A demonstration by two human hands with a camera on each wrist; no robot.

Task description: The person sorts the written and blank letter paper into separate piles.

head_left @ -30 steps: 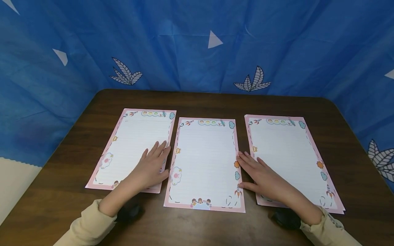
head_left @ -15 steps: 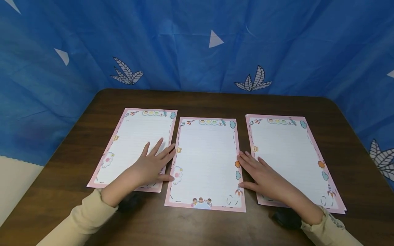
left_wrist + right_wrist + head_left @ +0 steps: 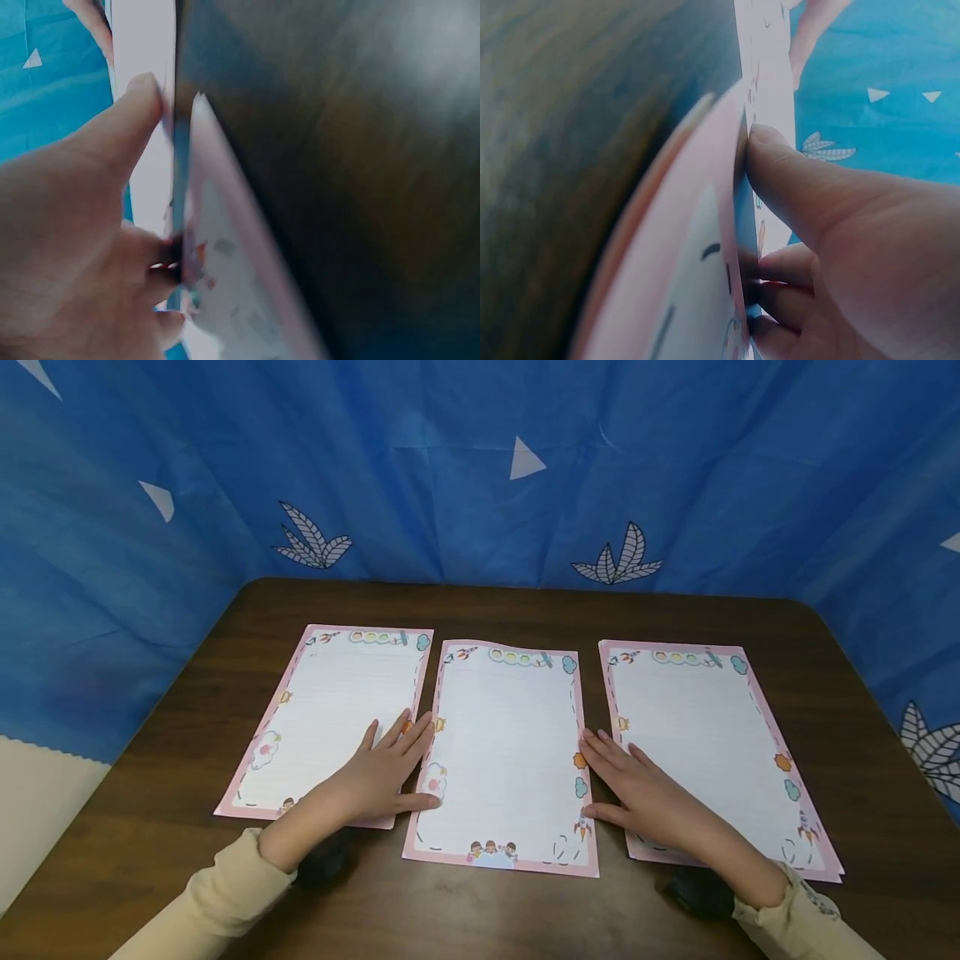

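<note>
Three white lined sheets with pink cartoon borders lie on a brown table in the head view. My left hand (image 3: 369, 783) reaches over the left sheet (image 3: 337, 693). Its fingertips and thumb touch the left edge of the middle sheet (image 3: 510, 752), whose upper left edge bows slightly. On the other side, my right hand (image 3: 643, 795) touches the middle sheet's right edge with extended fingers and thumb, its palm over the right sheet (image 3: 690, 710). In the left wrist view the thumb (image 3: 124, 124) meets the paper edge; the right wrist view shows the other thumb (image 3: 795, 172) likewise.
The dark brown table (image 3: 525, 914) has rounded far corners. A blue curtain (image 3: 450, 510) with white leaf and triangle prints hangs behind it. Dark objects (image 3: 697, 893) sit under both wrists. The right sheet shows another sheet's corner beneath it.
My left hand has shifted right, from over the left sheet to the middle sheet's left edge. That sheet's top edge now bows. The right hand has stayed at the right edge.
</note>
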